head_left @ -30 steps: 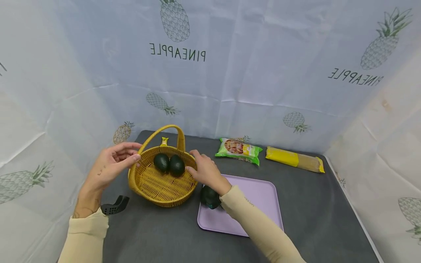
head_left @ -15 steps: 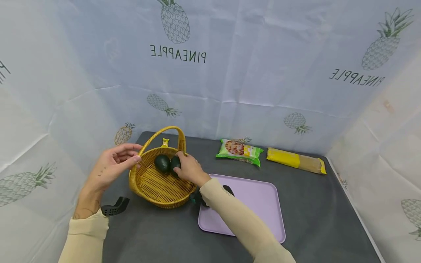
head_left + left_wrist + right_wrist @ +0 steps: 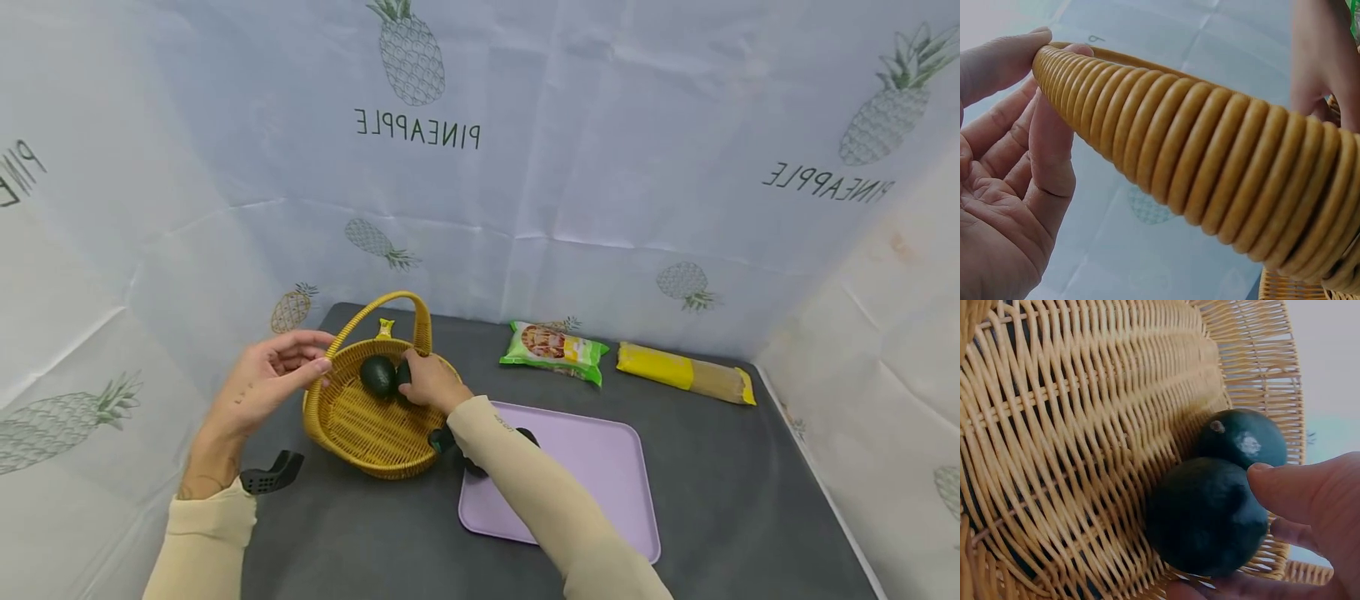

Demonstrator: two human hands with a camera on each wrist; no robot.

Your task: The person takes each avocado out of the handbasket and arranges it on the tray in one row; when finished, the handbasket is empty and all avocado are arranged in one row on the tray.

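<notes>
A yellow wicker basket (image 3: 367, 433) stands on the dark table, its arched handle (image 3: 423, 329) upright. My left hand (image 3: 273, 375) pinches the handle's left side between thumb and fingers, close up in the left wrist view (image 3: 1010, 169). Inside the basket, two dark green avocados lie side by side against the far wall. My right hand (image 3: 435, 382) reaches in and grips the right-hand avocado (image 3: 1207, 519), thumb on its upper side and fingers around the far side. The other avocado (image 3: 1247, 437) touches it and is held by neither hand.
A lilac tray (image 3: 600, 492) lies right of the basket; dark rounded shapes (image 3: 474, 468) on it are partly hidden by my right sleeve. Behind are a green snack packet (image 3: 555, 352), a long yellow packet (image 3: 686, 373) and a small yellow wrapper (image 3: 385, 327). Printed cloth walls surround the table.
My right hand has moved left from the basket's right rim into the basket and taken hold of the right-hand avocado. My left hand has stayed at the handle.
</notes>
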